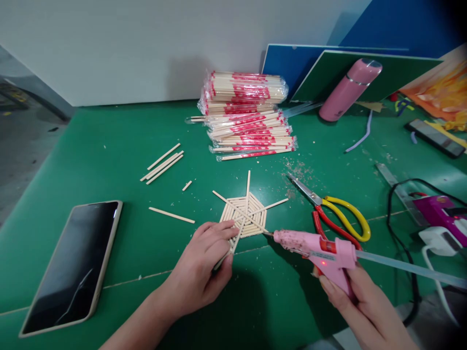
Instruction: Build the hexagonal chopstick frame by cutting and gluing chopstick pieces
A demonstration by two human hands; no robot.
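The right hand is wrapped around the grip of a pink glue gun, a translucent glue stick jutting from its rear. The left hand pinches the lower-left edge of a six-spoked web of wooden sticks between thumb and fingers, covering part of it. The web lies between the two hands, up and to the right of the left one's fingertips; the gun's nozzle is at the tip of its lower-right spoke, whether touching cannot be told.

Beyond the gun lie scissors with red and yellow handles. Left of the web are a single stick, a short stub and a small group of cut sticks. A phone lies farther left. Plastic-wrapped chopsticks are piled behind the web, and a pink flask leans to their right on the green table.
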